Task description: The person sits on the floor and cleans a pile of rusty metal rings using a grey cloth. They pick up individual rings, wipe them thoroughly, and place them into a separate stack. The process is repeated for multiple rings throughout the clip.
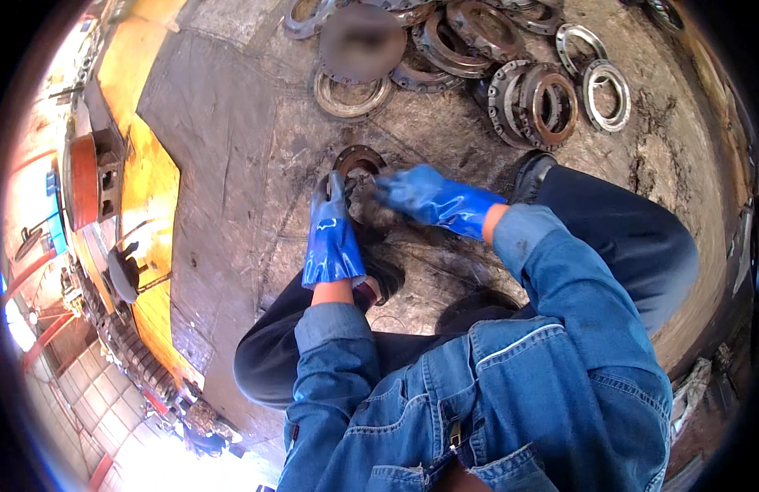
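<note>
A dark metal ring with small holes around its rim stands on the ground between my feet. My left hand, in a blue rubber glove, grips the ring's left side, thumb and fingers around its edge. My right hand, also blue-gloved, reaches across from the right with its fingers closed at the ring's opening. Its fingertips are smeared by motion. Something greyish shows under them, perhaps a cloth; I cannot make out what it is. The ring's lower part is partly hidden by my hands.
Several rusty flanged rings are heaped ahead of me. Beside them stand a stack of dark rings and a shiny ring. A flat round plate lies on another ring. Yellow sheeting edges the left side.
</note>
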The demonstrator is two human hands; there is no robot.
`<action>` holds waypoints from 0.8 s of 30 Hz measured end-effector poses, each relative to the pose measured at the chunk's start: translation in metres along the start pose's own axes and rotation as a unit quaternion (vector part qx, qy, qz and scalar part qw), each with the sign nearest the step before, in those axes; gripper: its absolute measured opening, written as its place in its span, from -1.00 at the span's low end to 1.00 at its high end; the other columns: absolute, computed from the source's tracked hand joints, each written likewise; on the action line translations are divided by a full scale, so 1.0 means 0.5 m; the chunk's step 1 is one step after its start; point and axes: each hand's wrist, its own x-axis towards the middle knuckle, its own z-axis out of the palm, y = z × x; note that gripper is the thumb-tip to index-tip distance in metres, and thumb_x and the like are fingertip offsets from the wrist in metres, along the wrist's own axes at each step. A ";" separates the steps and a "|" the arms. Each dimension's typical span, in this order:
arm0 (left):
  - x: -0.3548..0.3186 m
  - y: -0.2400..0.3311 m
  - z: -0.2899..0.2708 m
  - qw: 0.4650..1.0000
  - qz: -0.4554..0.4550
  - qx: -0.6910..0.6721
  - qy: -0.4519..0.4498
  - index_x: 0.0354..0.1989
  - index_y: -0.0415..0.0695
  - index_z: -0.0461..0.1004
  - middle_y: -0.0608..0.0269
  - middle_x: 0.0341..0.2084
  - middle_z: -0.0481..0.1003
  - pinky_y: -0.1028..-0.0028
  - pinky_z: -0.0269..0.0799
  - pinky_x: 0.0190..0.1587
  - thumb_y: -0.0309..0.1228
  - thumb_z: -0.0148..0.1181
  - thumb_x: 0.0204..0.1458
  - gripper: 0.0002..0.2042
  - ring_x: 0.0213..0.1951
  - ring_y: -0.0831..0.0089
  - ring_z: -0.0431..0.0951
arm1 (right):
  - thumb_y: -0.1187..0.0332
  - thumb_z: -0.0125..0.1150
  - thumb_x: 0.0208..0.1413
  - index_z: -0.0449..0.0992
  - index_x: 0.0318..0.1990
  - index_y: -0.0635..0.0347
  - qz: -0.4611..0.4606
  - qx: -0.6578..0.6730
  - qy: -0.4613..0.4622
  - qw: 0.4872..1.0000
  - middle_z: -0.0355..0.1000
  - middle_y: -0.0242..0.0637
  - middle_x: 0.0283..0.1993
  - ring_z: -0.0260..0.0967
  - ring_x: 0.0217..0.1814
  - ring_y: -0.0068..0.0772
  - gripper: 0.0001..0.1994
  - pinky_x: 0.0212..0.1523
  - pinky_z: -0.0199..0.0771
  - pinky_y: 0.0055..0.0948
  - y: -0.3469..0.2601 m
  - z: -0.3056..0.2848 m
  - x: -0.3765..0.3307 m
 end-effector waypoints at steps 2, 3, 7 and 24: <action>0.008 0.002 -0.003 0.987 0.055 0.142 0.045 0.03 -0.32 0.46 -0.05 -0.07 0.53 0.32 0.40 0.04 -0.04 0.09 0.17 -0.47 -0.03 0.22 0.53 | 0.30 0.24 -0.10 0.43 0.07 0.02 -0.092 -0.010 0.004 0.996 0.36 -0.19 0.04 0.39 -0.10 -0.22 -0.52 -0.11 0.48 -0.24 0.031 0.031 0.066; 0.003 0.022 0.006 0.972 0.081 0.213 0.062 0.05 -0.31 0.45 -0.07 -0.05 0.52 0.31 0.38 0.08 -0.04 0.08 0.18 -0.47 0.01 0.18 0.51 | 0.30 0.21 -0.08 0.43 0.06 0.01 -0.116 0.013 0.012 0.993 0.36 -0.22 0.03 0.38 -0.12 -0.23 -0.55 -0.15 0.47 -0.25 0.056 0.047 0.085; 0.002 0.011 -0.002 0.970 0.023 0.233 0.072 0.07 -0.24 0.45 -0.10 -0.01 0.49 0.30 0.34 0.11 -0.02 0.03 0.19 -0.49 0.07 0.11 0.47 | 0.32 0.13 -0.01 0.48 0.02 -0.09 -0.133 -0.008 0.071 0.988 0.38 -0.42 0.07 0.32 -0.04 -0.29 -0.63 -0.15 0.41 -0.27 0.140 0.100 0.107; 0.005 0.020 0.017 0.989 0.041 0.129 0.063 0.08 -0.34 0.42 -0.08 -0.01 0.49 0.36 0.33 0.10 -0.04 -0.05 0.25 -0.47 0.02 0.19 0.48 | 0.40 0.28 -0.06 0.52 0.00 0.29 0.248 0.783 -0.101 0.561 0.55 -0.15 -0.09 0.49 -0.02 -0.30 -0.59 0.03 0.47 -0.35 -0.011 0.051 0.032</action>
